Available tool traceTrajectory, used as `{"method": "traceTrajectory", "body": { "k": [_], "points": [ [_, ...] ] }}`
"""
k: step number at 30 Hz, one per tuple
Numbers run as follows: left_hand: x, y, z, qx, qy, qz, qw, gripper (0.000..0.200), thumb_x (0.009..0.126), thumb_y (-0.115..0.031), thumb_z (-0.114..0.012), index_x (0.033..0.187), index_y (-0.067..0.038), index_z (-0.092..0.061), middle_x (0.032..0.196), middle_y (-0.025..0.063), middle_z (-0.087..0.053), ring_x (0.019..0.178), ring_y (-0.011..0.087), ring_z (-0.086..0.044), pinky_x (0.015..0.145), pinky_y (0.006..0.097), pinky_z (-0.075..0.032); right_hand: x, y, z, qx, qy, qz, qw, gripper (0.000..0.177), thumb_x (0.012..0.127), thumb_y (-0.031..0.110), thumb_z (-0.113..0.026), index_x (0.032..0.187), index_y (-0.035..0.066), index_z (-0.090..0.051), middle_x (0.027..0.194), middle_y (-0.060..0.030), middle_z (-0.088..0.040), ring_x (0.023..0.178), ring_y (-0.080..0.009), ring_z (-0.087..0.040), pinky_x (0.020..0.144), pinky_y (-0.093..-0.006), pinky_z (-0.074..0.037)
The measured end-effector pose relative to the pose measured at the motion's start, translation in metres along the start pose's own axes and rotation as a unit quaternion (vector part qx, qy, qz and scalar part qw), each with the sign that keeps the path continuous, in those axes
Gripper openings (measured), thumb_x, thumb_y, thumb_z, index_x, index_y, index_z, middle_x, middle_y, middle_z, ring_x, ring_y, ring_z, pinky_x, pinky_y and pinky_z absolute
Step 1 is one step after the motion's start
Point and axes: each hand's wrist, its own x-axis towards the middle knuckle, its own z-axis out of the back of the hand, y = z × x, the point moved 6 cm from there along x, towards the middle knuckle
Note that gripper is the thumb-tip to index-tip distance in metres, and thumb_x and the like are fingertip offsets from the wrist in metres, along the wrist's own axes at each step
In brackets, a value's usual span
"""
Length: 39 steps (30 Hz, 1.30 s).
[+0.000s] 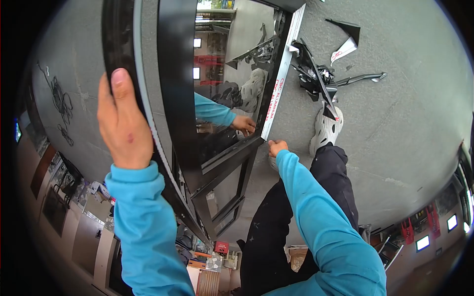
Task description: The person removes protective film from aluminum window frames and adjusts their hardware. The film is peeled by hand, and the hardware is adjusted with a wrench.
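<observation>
A black aluminium framed door or window panel with glass stands tilted before me. My left hand grips the black outer frame on the left, its fingertips partly hidden around the edge. Along the panel's right edge runs a white protective film with red lettering. At this film's lower end is my right hand, fingers curled in a pinch at the frame corner. What lies between those fingertips is too small to make out. The glass mirrors my right hand and sleeve.
Crumpled black and white film strips lie on the grey floor beside my shoe. A dark coiled cable is on the floor at left. Tools and boxes, including a red box, lie near the bottom.
</observation>
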Motion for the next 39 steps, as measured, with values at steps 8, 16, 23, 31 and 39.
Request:
{"method": "traceTrajectory", "body": {
  "k": [8,16,23,31,39],
  "points": [
    [0.0,0.008,-0.001,0.023,-0.01,-0.002,1.0,0.051,0.096,-0.045,-0.041,0.118,-0.003,-0.058,0.108,0.0089,-0.064,0.092,0.0144,-0.06,0.072,0.0266,-0.048,-0.003,0.01,-0.014,0.303,0.045,-0.051,0.951,0.018,0.088,0.009,-0.061,0.096,-0.007,-0.064,0.082,-0.0133,-0.066,0.067,-0.0182,-0.066,0.057,-0.0274,-0.056],
    [-0.001,0.0,-0.001,0.006,-0.005,-0.002,1.0,0.05,0.097,-0.043,-0.042,0.112,0.001,-0.059,0.101,0.0104,-0.064,0.082,0.0161,-0.058,0.075,0.0261,-0.045,0.004,0.008,-0.02,0.198,0.009,-0.082,0.977,0.03,0.089,0.026,-0.049,0.083,-0.001,-0.06,0.075,-0.0086,-0.06,0.068,-0.0186,-0.06,0.056,-0.0344,-0.049],
    [-0.003,-0.008,-0.001,0.011,-0.003,-0.018,1.0,0.047,0.098,-0.038,-0.042,0.112,0.005,-0.056,0.091,0.018,-0.064,0.082,0.0245,-0.059,0.078,0.0343,-0.045,-0.052,0.109,0.049,0.795,0.225,-0.024,0.563,0.013,0.082,0.018,-0.047,0.077,0.007,-0.048,0.068,-0.0024,-0.047,0.06,-0.0156,-0.043,0.057,-0.0297,-0.038],
    [-0.001,-0.004,0.005,-0.003,0.007,0.002,1.0,0.051,0.097,-0.037,-0.042,0.121,0.007,-0.051,0.108,0.0282,-0.06,0.097,0.0419,-0.061,0.085,0.0432,-0.047,-0.268,0.356,0.404,0.709,0.286,0.436,0.474,0.012,0.081,0.012,-0.048,0.074,0.002,-0.049,0.072,-0.0049,-0.047,0.066,-0.0149,-0.042,0.061,-0.0298,-0.036],
    [0.002,-0.009,0.011,-0.017,0.027,0.045,0.998,0.053,0.097,-0.039,-0.041,0.125,0.005,-0.049,0.111,0.0295,-0.058,0.101,0.0453,-0.057,0.087,0.0467,-0.046,-0.391,0.285,0.501,0.624,0.206,0.481,0.581,0.019,0.086,0.016,-0.05,0.095,-0.001,-0.053,0.075,-0.0033,-0.048,0.063,-0.0133,-0.043,0.055,-0.0263,-0.036]
  ]
}}
